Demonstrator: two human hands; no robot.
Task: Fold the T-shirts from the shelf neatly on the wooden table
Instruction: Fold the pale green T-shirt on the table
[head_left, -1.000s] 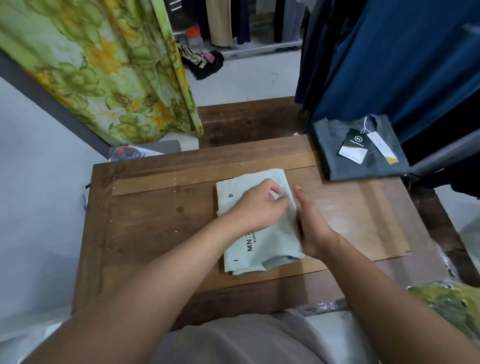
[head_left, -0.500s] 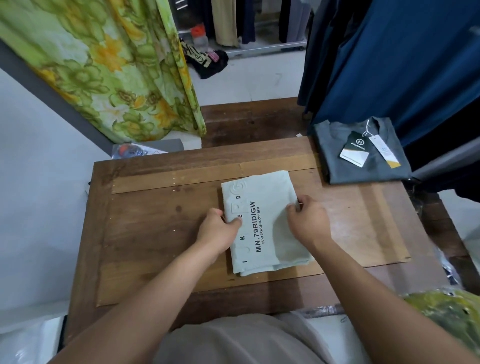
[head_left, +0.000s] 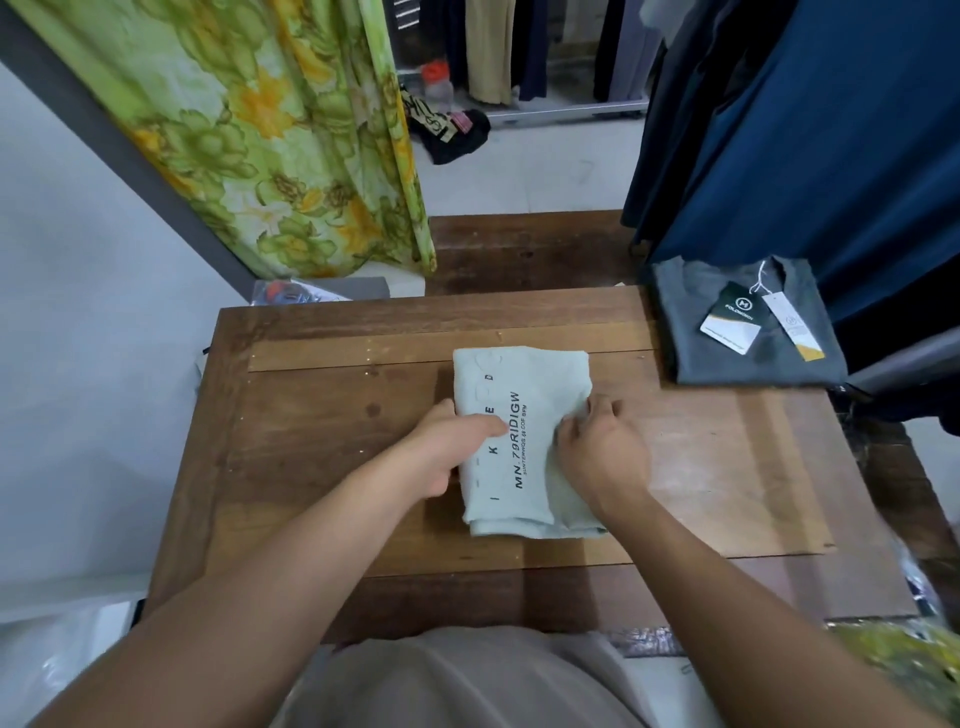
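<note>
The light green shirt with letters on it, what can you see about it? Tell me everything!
The pale green T-shirt is soft-looking cloth, folded into a tidy rectangle with layered edges showing at its near end. Black print reads MN.79RIDIGW, with smaller letters beside it. It lies flat in the middle of the wooden table. The left hand grips its left edge, thumb on top, and the right hand pinches its right edge.

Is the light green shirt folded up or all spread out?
Folded. The pale green T-shirt is a small rectangle on the wooden table, with stacked layers at its near edge.
</note>
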